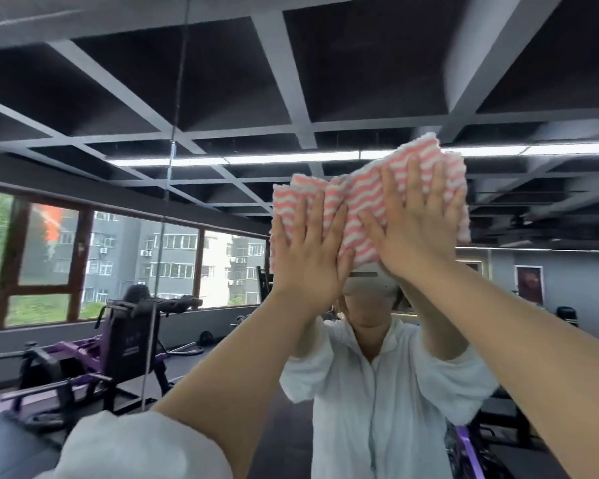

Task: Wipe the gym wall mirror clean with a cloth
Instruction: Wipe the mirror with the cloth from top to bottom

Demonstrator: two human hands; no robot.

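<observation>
The wall mirror (pixel 222 98) fills the whole view, with a vertical seam between panels at the left. A pink-and-white wavy-striped cloth (pixel 363 198) lies flat against the glass, up at about head height. My left hand (pixel 308 250) presses on its left part with fingers straight and spread. My right hand (pixel 415 223) presses on its right part the same way, fingers pointing up. Both arms reach up and forward. Below the cloth the mirror shows a person in a white shirt, partly hidden by my hands.
The mirror reflects the gym: a purple and black weight machine (pixel 94 357) at lower left, windows (pixel 173 261) behind it, a dark gridded ceiling with light strips (pixel 256 159), and more equipment at the right (pixel 481 447).
</observation>
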